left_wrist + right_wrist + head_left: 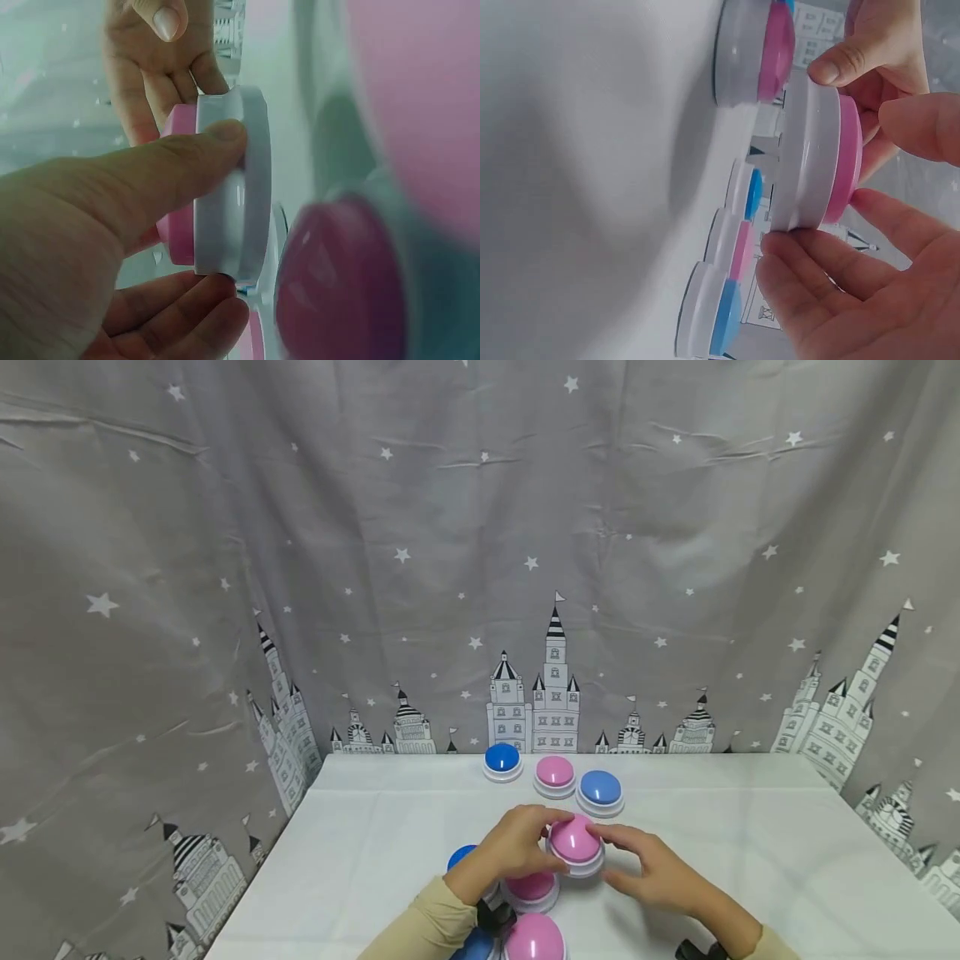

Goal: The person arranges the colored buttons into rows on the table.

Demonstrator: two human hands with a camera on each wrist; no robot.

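A pink dome push button (pixel 576 839) with a round white base is held between the two hands over the white table (pixel 750 843). My left hand (pixel 517 843) grips it from the left, its thumb (pixel 214 142) pressed along the white base and other fingers under the far side. On the opposite side, my right hand (pixel 652 868) touches the button with its fingertips (pixel 784 244), while the right thumb (pixel 922 127) stands away from it. In the right wrist view the button's base hangs above the tabletop, turned on edge by the camera angle.
Behind the hands stand a dark blue button (pixel 502 760), a pink one (pixel 554 772) and a light blue one (pixel 600 788). Nearer, partly covered by the left arm, are a deeper pink button (pixel 531 887), a pink one (pixel 535 939) and blue ones (pixel 475 946). A grey castle-print curtain (pixel 420 610) borders the table.
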